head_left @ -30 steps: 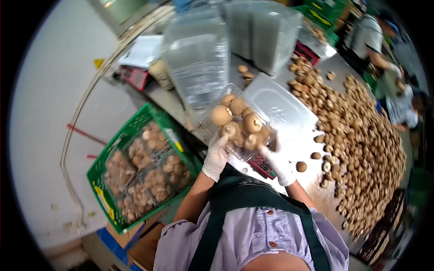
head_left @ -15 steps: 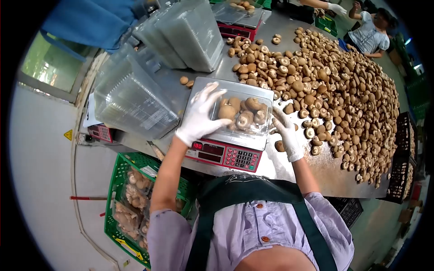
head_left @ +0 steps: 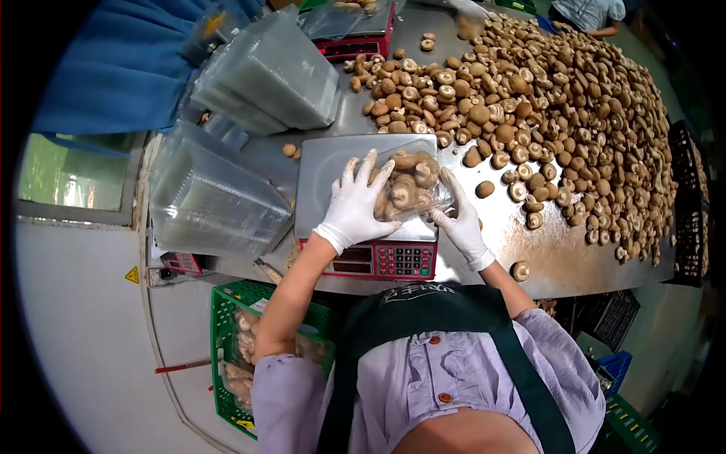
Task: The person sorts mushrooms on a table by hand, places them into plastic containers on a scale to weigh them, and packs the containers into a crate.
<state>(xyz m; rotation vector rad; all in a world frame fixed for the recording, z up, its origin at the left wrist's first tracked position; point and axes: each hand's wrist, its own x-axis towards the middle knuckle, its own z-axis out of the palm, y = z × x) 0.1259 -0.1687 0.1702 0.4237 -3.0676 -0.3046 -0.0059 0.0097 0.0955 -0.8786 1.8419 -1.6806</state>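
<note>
A clear plastic tray of brown mushrooms [head_left: 412,185] rests slightly turned on the metal plate of a red scale [head_left: 325,170]. Wearing a white glove, my left hand [head_left: 355,203] lies against the tray's left side with its fingers spread. My right hand [head_left: 463,227], also gloved, has its thumb and fingers around the tray's right corner. The scale's keypad [head_left: 404,260] faces me, and part of its display is dark behind my left wrist.
A large heap of loose mushrooms [head_left: 575,129] covers the right of the metal table. Stacks of clear trays [head_left: 219,200] stand at the left. Below is a green crate [head_left: 221,340] with packed trays. Another person's gloved hand [head_left: 470,9] is at the top.
The tray, held above the table a second ago, came down onto the scale. Since then it has turned slightly, and my right hand has closed on its corner. The view has shifted too.
</note>
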